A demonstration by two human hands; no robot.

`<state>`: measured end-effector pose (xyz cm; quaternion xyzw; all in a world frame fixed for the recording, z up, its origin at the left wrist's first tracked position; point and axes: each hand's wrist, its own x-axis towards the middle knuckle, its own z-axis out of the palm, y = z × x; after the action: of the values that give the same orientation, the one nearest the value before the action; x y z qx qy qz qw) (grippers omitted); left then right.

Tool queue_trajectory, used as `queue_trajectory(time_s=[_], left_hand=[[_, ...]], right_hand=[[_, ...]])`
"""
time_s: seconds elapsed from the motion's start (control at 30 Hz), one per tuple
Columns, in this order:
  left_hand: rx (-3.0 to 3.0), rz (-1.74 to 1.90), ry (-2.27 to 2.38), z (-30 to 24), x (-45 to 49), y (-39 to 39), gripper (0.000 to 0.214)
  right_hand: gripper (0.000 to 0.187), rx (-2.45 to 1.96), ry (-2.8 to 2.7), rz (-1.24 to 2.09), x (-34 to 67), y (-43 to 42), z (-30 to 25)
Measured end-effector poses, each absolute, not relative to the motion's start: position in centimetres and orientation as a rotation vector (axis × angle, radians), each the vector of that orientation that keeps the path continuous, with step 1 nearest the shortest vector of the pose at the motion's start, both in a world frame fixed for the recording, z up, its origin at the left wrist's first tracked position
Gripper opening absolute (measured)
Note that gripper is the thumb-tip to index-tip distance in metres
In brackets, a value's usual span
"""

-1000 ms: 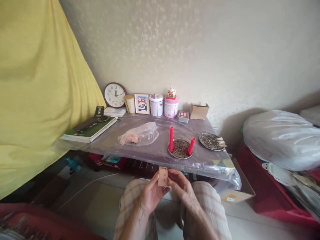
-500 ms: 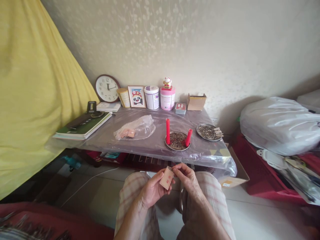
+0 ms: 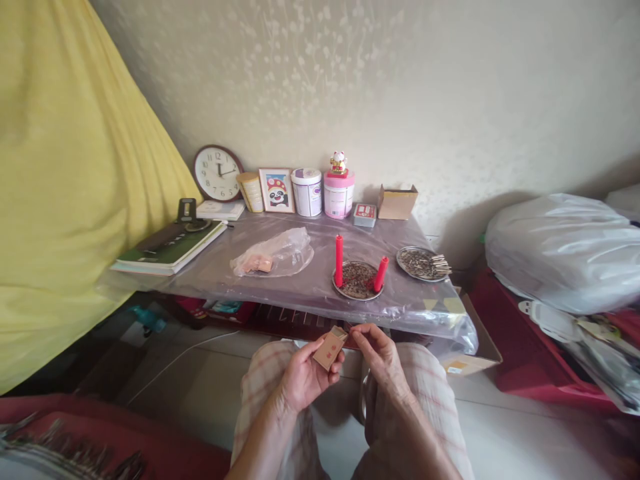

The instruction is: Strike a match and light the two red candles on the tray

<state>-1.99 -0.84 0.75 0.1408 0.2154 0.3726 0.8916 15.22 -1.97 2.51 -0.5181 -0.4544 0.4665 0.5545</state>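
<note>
Pale, flower-patterned wallpaper backs a low worktop (image 3: 300,297) wrapped in clear film, just beyond my hands and a little above them. Both hands are over my lap.

My left hand (image 3: 303,380) is curled around a small matchbox (image 3: 330,347), thumb on the broad face and fingers behind it. The box is tilted so its far end points up and to the right. My right hand (image 3: 383,360) is close beside it, thumb and forefinger pinched together at that upper end, where the tray looks slid out a little. Whether those fingertips (image 3: 356,331) have anything between them I cannot tell.

I judge the box to be very light and made of thin card, easy to crush. It wants a gentle hold on the sleeve's sides, since the tray slides loose inside. It is a flat tan rectangle with a small red mark on its face.

Straight beyond my hands sits a round dish (image 3: 358,285) with two red candles (image 3: 339,261), one upright and one leaning. A second dish (image 3: 419,263) holding pale sticks lies beyond my right hand. A clear plastic bag (image 3: 280,252) with small tan blocks lies beyond my left hand, and a clock (image 3: 217,173) leans against the wall.
</note>
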Motion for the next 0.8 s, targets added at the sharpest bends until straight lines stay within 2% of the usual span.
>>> queue_trajectory(time_s=[0.23,0.63,0.8], left_hand=[[0.294,0.762,0.506,0.4,-1.9,-0.6,0.029],[0.431,0.736,0.629,0.2,-1.9,-0.9,0.049],[0.456,0.732,0.653,0.3,-1.8,-0.9,0.048]], right_hand=[[0.017,-1.269,-1.464,0.795,15.4,-1.9,2.3],[0.013,-1.413,-1.868,0.686,16.2,-2.0,1.6],[0.015,-1.42,-1.942,0.596,16.2,-2.0,1.4]])
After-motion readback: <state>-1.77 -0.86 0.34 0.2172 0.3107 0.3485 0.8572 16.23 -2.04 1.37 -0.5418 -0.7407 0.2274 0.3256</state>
